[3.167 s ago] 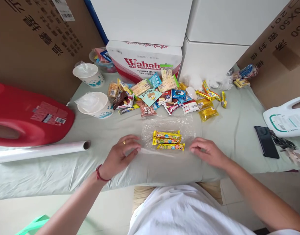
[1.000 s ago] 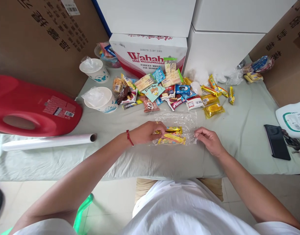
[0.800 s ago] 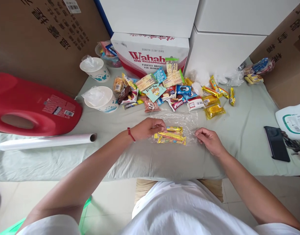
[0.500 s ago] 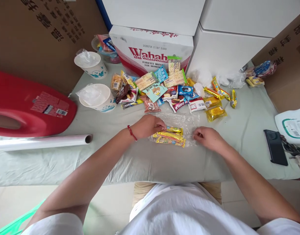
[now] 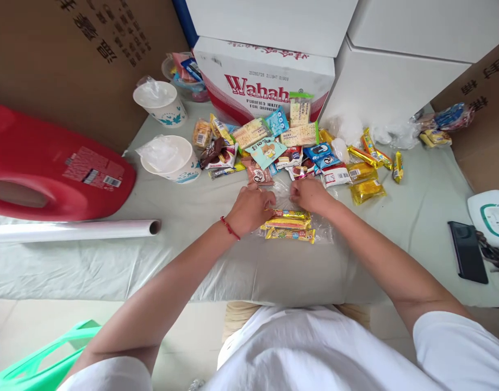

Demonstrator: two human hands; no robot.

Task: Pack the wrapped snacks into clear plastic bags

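Three yellow snack bars (image 5: 289,224) lie stacked on a clear plastic sheet (image 5: 320,232) at the near edge of the cloth-covered table (image 5: 412,217). The left hand (image 5: 249,208) and the right hand (image 5: 310,194) meet at the sheet's far edge, fingers curled and pinching the film just beyond the bars. Directly behind the hands spreads a pile of mixed snack packets (image 5: 282,149), touching the sheet's far side. Two paper cups (image 5: 170,157) stand to the left, a roll of film (image 5: 74,231) lies nearer, and a black phone (image 5: 467,251) rests well apart at right.
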